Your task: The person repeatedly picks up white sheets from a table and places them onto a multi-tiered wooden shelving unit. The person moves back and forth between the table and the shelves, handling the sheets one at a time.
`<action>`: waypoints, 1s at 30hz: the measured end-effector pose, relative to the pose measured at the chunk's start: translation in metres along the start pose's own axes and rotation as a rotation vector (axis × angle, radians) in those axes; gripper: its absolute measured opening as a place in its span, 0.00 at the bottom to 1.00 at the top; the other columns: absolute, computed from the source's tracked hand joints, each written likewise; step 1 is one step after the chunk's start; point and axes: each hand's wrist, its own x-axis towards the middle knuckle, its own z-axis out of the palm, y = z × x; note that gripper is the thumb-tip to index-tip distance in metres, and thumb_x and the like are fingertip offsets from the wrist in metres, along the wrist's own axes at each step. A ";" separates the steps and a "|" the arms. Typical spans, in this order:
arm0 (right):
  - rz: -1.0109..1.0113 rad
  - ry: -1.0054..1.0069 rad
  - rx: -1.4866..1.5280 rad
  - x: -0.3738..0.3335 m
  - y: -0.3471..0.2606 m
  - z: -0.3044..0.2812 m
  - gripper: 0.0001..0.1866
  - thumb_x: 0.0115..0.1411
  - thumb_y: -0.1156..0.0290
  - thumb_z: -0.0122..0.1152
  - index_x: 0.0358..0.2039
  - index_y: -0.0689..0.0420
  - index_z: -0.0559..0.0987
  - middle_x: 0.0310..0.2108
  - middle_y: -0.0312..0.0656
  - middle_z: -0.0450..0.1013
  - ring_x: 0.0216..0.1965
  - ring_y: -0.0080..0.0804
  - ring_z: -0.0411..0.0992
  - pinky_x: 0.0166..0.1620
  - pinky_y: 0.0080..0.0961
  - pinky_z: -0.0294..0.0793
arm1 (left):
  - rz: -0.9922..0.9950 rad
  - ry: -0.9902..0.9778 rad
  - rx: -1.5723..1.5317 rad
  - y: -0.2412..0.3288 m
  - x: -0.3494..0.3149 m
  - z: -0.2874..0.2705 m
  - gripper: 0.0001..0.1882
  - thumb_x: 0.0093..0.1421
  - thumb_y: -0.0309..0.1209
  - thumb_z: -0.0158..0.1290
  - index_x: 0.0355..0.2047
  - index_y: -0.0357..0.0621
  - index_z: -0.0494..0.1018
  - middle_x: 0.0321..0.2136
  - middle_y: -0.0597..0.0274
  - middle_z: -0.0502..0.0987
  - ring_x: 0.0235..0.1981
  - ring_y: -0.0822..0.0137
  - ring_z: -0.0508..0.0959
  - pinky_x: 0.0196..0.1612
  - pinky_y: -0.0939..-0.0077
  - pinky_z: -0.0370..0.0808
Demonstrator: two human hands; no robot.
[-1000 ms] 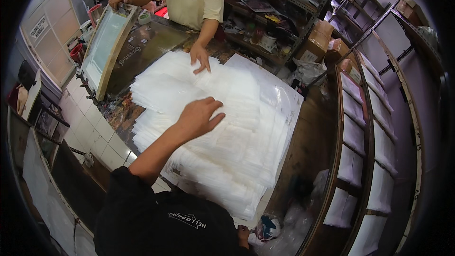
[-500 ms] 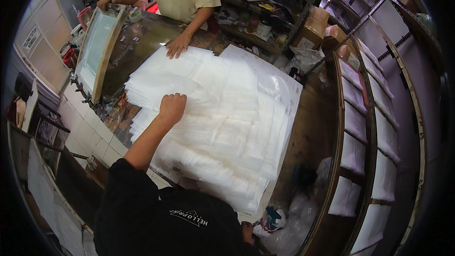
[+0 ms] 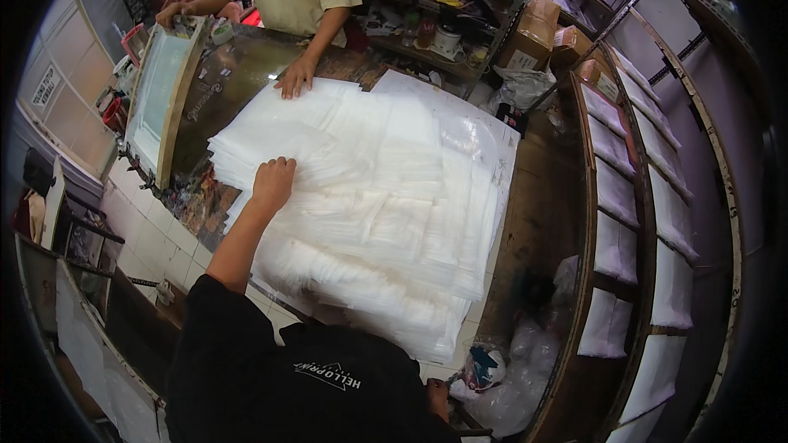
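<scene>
Fanned stacks of thin, translucent white sheets point(image 3: 394, 205) lie spread over the table in overlapping rows. Curled into a fist, my left hand point(image 3: 273, 184) rests on the near-left part of the stacks; what its fingers grip, if anything, is hidden under it. Low in the view, beside my dark shirt, only a small part of my right hand point(image 3: 439, 399) shows, and its fingers cannot be made out. Across the table, a co-worker's hand point(image 3: 296, 75) lies on the far edge of the sheets. The co-worker's other hand holds the top of a wood-framed printing screen point(image 3: 182, 86).
Right of the table stands a dark rack point(image 3: 584, 197) with white sheets point(image 3: 614, 189) on its tiers. Clear plastic bags point(image 3: 517, 377) are bunched at the lower right. Cardboard boxes point(image 3: 533, 31) and cluttered shelves stand behind. Another person sits at the far left.
My left fist has shifted slightly left over the sheets. The whole view has also moved a little. The co-worker's hand stays on the far edge of the sheets.
</scene>
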 end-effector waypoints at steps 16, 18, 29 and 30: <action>-0.737 0.075 0.525 -0.100 -0.276 -0.079 0.27 0.66 0.70 0.55 0.65 0.49 0.61 0.33 0.35 0.69 0.35 0.21 0.68 0.37 0.22 0.73 | 0.858 -0.062 -0.960 0.294 -0.058 -0.165 0.07 0.55 0.20 0.54 0.35 0.38 0.72 0.27 0.47 0.73 0.27 0.44 0.74 0.28 0.53 0.71; -0.768 0.001 0.298 -0.147 -0.318 -0.096 0.23 0.66 0.66 0.55 0.61 0.52 0.66 0.36 0.40 0.73 0.35 0.27 0.73 0.38 0.26 0.74 | 1.007 -0.108 -1.016 0.329 -0.078 -0.159 0.07 0.56 0.20 0.53 0.36 0.36 0.72 0.27 0.46 0.73 0.27 0.43 0.74 0.29 0.52 0.71; -0.590 0.663 -0.005 -0.191 -0.244 -0.194 0.09 0.56 0.71 0.55 0.36 0.60 0.75 0.29 0.49 0.76 0.32 0.43 0.76 0.37 0.36 0.73 | 1.435 -0.624 -1.287 0.406 -0.146 -0.213 0.13 0.54 0.21 0.57 0.41 0.33 0.73 0.26 0.55 0.73 0.23 0.66 0.73 0.29 0.73 0.70; -0.566 0.750 -0.017 -0.210 -0.239 -0.216 0.10 0.55 0.71 0.55 0.38 0.59 0.75 0.29 0.48 0.76 0.32 0.42 0.77 0.37 0.38 0.74 | 1.456 -0.650 -1.360 0.408 -0.151 -0.217 0.14 0.53 0.21 0.57 0.41 0.33 0.74 0.26 0.56 0.73 0.22 0.67 0.72 0.28 0.75 0.70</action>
